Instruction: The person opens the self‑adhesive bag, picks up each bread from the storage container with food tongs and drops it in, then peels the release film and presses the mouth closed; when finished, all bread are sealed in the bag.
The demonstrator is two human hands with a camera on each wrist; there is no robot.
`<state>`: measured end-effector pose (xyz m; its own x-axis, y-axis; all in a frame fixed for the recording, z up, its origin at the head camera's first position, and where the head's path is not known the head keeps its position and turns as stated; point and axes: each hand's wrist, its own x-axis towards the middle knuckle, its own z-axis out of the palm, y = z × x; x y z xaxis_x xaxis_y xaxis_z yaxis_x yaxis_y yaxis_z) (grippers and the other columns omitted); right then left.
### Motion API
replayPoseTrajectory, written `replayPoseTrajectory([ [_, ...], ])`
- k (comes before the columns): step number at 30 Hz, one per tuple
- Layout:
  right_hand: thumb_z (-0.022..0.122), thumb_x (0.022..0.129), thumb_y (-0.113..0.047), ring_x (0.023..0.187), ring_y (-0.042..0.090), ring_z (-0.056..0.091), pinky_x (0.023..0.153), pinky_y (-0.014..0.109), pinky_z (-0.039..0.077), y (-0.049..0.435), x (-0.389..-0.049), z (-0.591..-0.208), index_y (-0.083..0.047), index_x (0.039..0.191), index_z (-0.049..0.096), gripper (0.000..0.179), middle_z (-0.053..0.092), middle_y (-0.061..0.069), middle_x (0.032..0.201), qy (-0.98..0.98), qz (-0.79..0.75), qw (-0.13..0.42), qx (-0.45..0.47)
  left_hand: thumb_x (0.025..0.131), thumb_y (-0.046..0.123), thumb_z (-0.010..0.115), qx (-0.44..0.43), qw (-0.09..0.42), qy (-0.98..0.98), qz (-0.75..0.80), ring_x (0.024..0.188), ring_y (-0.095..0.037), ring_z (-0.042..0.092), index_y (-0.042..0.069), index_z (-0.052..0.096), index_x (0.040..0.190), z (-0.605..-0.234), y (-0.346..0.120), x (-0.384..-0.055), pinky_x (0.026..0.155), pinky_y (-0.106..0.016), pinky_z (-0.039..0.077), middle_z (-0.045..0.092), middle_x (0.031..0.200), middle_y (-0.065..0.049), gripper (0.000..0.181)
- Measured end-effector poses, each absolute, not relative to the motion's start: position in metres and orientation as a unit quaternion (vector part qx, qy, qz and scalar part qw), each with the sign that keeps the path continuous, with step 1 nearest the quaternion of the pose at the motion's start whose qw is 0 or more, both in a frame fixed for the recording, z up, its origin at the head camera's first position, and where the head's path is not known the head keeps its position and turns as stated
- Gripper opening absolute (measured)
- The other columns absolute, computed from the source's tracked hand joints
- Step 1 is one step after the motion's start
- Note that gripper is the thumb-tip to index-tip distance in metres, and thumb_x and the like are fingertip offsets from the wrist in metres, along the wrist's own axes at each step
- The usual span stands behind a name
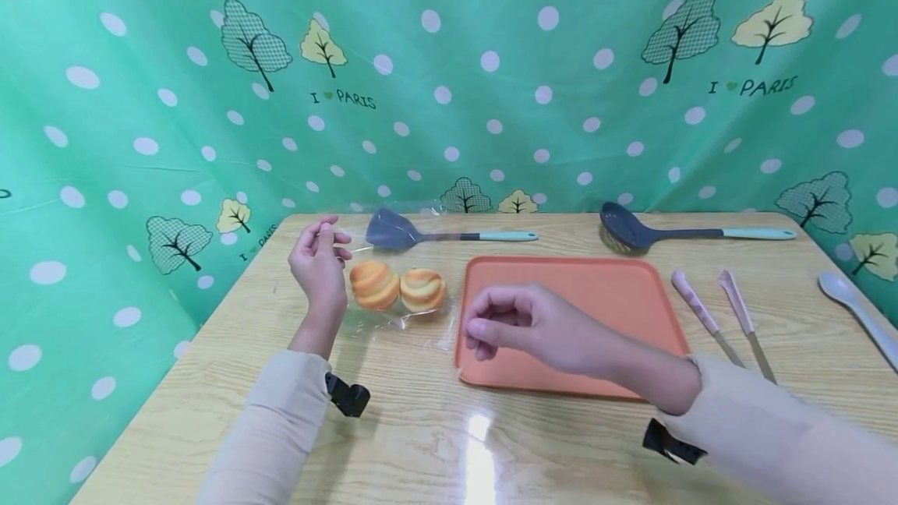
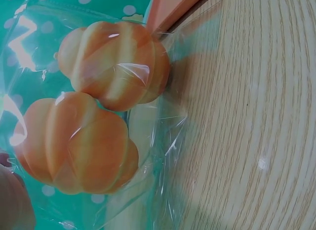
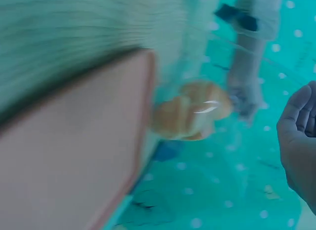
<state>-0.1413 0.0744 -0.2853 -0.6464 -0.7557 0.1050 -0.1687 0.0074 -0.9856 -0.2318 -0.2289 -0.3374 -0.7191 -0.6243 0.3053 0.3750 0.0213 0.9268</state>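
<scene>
Two golden bread rolls (image 1: 375, 284) sit side by side in a clear plastic bag (image 1: 428, 327), which stands fairly upright over the wooden table. My left hand (image 1: 319, 259) pinches the bag's upper left corner; in the left wrist view a fingertip (image 2: 15, 198) shows beside the bag. In front of the pink tray's left side hovers my right hand (image 1: 519, 330), fingers loosely curled, with nothing visible in them. The right wrist view has this hand (image 3: 301, 136) at its right edge, with the rolls (image 3: 190, 111) farther off and blurred.
A pink tray (image 1: 617, 294) lies right of the bag. Behind them rest a dark turner (image 1: 393, 231) and a ladle (image 1: 624, 226). Farther right lie two pink-handled utensils (image 1: 694, 310) and a pale spoon (image 1: 838, 287). A green curtain (image 1: 449, 131) hangs at the back.
</scene>
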Motion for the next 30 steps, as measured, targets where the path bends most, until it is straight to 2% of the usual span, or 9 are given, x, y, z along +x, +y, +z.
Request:
replayPoseTrajectory([
  [7, 0.057, 0.105, -0.015, 0.084, 0.019, 0.064, 0.079, 0.032, 0.058, 0.108, -0.142, -0.319, -0.002, 0.102, 0.067, 0.017, 0.067, 0.012, 0.092, 0.707, -0.562, 0.251, -0.348, 0.106, 0.012, 0.054, 0.106, 0.359, -0.62, -0.69, 0.048, -0.005, 0.053, 0.006, 0.071, 0.104, -0.338, -0.228, -0.233, 0.045, -0.015, 0.04, 0.064, 0.065, 0.008, 0.019],
  [12, 0.058, 0.105, -0.016, 0.078, 0.016, 0.061, 0.072, 0.027, 0.054, 0.13, -0.138, -0.337, 0.0, 0.102, 0.069, 0.019, 0.066, 0.01, 0.086, 0.715, -0.529, 0.282, -0.359, 0.106, 0.012, 0.054, 0.108, 0.358, -0.622, -0.689, 0.049, -0.005, 0.053, 0.01, 0.071, 0.101, -0.337, -0.229, -0.233, 0.045, -0.015, 0.041, 0.064, 0.066, 0.008, 0.018],
  [17, 0.062, 0.103, -0.016, 0.074, 0.01, 0.059, 0.067, 0.024, 0.052, 0.145, -0.136, -0.356, -0.003, 0.098, 0.072, 0.017, 0.067, 0.005, 0.081, 0.735, -0.499, 0.316, -0.334, 0.106, 0.011, 0.054, 0.109, 0.356, -0.626, -0.686, 0.049, -0.005, 0.052, 0.006, 0.071, 0.105, -0.336, -0.228, -0.233, 0.046, -0.015, 0.041, 0.064, 0.066, 0.008, 0.018],
  [24, 0.073, 0.095, -0.013, 0.074, 0.004, 0.064, 0.065, 0.022, 0.055, 0.154, -0.133, -0.372, -0.009, 0.103, 0.079, 0.012, 0.074, -0.004, 0.086, 0.765, -0.461, 0.29, -0.342, 0.106, 0.012, 0.054, 0.104, 0.353, -0.628, -0.685, 0.05, -0.005, 0.053, 0.0, 0.07, 0.112, -0.337, -0.228, -0.234, 0.046, -0.014, 0.041, 0.065, 0.067, 0.008, 0.021],
  [30, 0.074, 0.093, -0.01, 0.078, -0.001, 0.062, 0.066, 0.022, 0.056, 0.155, -0.132, -0.375, -0.008, 0.105, 0.079, 0.014, 0.074, -0.013, 0.092, 0.804, -0.41, 0.232, -0.364, 0.107, 0.013, 0.054, 0.094, 0.361, -0.627, -0.684, 0.05, -0.005, 0.053, 0.0, 0.07, 0.111, -0.339, -0.229, -0.235, 0.047, -0.015, 0.042, 0.065, 0.067, 0.007, 0.021],
])
